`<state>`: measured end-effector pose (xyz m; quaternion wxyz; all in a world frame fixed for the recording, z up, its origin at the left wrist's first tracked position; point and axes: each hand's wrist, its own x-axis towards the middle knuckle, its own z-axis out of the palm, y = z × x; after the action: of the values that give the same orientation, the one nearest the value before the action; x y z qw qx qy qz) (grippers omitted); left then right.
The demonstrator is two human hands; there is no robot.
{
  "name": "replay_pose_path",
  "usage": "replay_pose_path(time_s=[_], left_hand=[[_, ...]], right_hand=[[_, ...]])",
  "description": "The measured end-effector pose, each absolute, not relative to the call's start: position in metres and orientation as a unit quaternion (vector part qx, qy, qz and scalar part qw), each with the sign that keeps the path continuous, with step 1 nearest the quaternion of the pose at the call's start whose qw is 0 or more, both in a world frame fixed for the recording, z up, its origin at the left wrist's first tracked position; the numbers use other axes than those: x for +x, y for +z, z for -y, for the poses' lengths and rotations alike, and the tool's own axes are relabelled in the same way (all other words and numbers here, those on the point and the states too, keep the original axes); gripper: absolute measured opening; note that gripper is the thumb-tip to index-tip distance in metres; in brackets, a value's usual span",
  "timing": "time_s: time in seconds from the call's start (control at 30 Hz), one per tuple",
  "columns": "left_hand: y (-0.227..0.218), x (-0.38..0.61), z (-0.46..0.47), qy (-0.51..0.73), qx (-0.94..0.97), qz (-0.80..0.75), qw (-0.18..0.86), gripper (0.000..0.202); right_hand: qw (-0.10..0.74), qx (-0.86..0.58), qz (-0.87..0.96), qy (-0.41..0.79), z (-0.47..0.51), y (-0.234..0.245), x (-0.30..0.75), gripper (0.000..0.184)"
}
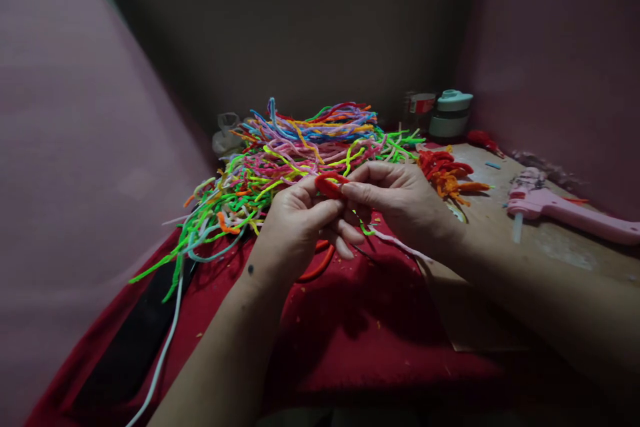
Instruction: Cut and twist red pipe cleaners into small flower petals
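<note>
Over the front of a big heap of coloured pipe cleaners (300, 137), my two hands meet. A red pipe cleaner (327, 185) bent into a loop is pinched between the thumb and fingers of my left hand (305, 217). My right hand (393, 197) grips the same loop at its right side with thumb and forefinger. Below my left hand, a red curved strand (320, 270) hangs or lies over the red cloth; whether it joins the loop is hidden. Just right of my right hand lies a bunch of red and orange bent pipe cleaners (447, 173).
A pink glue gun (565, 210) rests on a tan board (555, 247) at the right. Behind stand a lidded cup (451, 113) and a clear jar (420, 107). At the left are a black flat object (133, 340) and a white cable (167, 340) on the red cloth (370, 353).
</note>
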<state>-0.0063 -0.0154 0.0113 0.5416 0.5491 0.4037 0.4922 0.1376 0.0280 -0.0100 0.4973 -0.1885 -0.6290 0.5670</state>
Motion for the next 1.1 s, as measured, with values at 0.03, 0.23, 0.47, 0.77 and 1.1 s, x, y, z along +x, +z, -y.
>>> replay_pose_path(time_s=[0.03,0.23,0.47,0.77,1.1], left_hand=[[0.011,-0.007,0.015,0.495,0.546,-0.399,0.546,0.013],[0.009,-0.009,0.013,0.505,0.532,-0.395,0.553,0.013],[0.004,-0.01,0.01,0.518,0.519,-0.396,0.553,0.015],[0.008,-0.007,0.012,0.523,0.506,-0.414,0.547,0.012],[0.005,-0.008,0.012,0.5,0.518,-0.45,0.529,0.017]], right_hand=[[0.495,-0.188,0.621,0.578,-0.029,-0.01,0.137,0.014],[0.547,-0.233,0.691,0.41,-0.024,-0.01,0.138,0.013],[0.56,-0.292,0.76,0.158,-0.021,-0.011,0.137,0.018],[0.534,-0.305,0.737,0.281,-0.025,-0.013,0.135,0.015],[0.519,-0.241,0.649,0.501,-0.028,-0.009,0.137,0.008]])
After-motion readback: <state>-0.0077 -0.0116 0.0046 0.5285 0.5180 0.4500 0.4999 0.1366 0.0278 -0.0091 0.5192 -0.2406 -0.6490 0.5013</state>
